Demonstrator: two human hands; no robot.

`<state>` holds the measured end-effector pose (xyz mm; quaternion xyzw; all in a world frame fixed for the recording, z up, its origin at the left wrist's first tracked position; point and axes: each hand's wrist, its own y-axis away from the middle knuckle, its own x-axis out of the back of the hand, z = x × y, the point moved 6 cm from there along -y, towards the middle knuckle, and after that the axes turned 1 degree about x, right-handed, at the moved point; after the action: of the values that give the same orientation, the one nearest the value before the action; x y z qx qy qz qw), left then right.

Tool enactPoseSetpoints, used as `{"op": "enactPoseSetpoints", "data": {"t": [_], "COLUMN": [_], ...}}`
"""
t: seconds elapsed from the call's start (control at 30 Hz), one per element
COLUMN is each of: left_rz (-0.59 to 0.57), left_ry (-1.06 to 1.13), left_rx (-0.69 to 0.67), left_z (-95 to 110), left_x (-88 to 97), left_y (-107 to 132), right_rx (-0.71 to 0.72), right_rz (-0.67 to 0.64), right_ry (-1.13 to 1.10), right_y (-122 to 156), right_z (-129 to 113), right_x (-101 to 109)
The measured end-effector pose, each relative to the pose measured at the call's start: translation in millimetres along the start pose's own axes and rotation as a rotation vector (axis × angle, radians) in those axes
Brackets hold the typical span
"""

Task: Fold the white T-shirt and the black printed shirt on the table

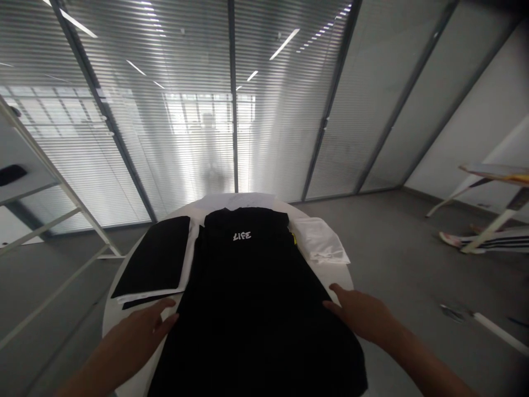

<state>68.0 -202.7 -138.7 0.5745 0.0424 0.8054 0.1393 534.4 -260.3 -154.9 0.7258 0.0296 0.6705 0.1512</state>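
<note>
A black garment (256, 292) with a small white printed word near its far end lies spread over a round white table (343, 278). Its near end reaches the bottom of the view. On its left edge rests my left hand (138, 336), fingers apart, the thumb over the cloth. My right hand (359, 311) is at the opposite edge, also with fingers parted and a fingertip touching the fabric. Neither hand has cloth visibly gripped.
Left of the garment is a stack of folded black and white cloth (157, 256). Folded white cloth (320, 240) lies at the right, and a white sheet (243, 200) at the far rim. A white metal frame (70, 193) stands left. At right, a person's foot (450, 239) shows under another table.
</note>
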Motion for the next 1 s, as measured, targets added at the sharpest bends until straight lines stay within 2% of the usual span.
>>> {"op": "enactPoseSetpoints", "data": {"t": [0.07, 0.17, 0.27, 0.33, 0.43, 0.5, 0.67, 0.77, 0.83, 0.93, 1.0], "left_rz": [0.031, 0.142, 0.165, 0.179, 0.118, 0.083, 0.116, 0.148, 0.188, 0.288, 0.355], "left_ry": [-0.045, -0.162, -0.253, -0.343, -0.475, -0.485, -0.326, -0.208, -0.1, 0.151, 0.375], "left_rx": [-0.083, -0.2, -0.311, -0.351, -0.306, -0.272, -0.276, -0.255, -0.232, -0.146, -0.06], "left_z": [25, 68, 100, 109, 102, 92, 77, 72, 69, 57, 42], "left_x": [24.8, 54.9, 59.9, 53.7, 35.7, 26.2, 23.8, 32.1, 42.7, 67.3, 85.0], "left_y": [-25, -76, -134, -169, -209, -225, -235, -236, -239, -245, -249], "right_rx": [0.023, 0.106, 0.142, 0.114, 0.091, 0.096, 0.077, 0.045, 0.04, 0.022, -0.038], "right_rz": [0.045, 0.133, 0.21, 0.31, 0.438, 0.468, 0.393, 0.381, 0.394, 0.411, 0.46], "right_ry": [0.002, -0.016, -0.01, 0.019, 0.083, 0.117, 0.123, 0.075, 0.042, 0.009, -0.111], "right_y": [-15, -53, -100, -130, -164, -183, -222, -235, -240, -248, -253], "right_z": [-5, -24, -47, -58, -73, -80, -81, -73, -68, -54, -36], "right_x": [15, 38, 56, 68, 80, 79, 56, 47, 49, 61, 74]}}
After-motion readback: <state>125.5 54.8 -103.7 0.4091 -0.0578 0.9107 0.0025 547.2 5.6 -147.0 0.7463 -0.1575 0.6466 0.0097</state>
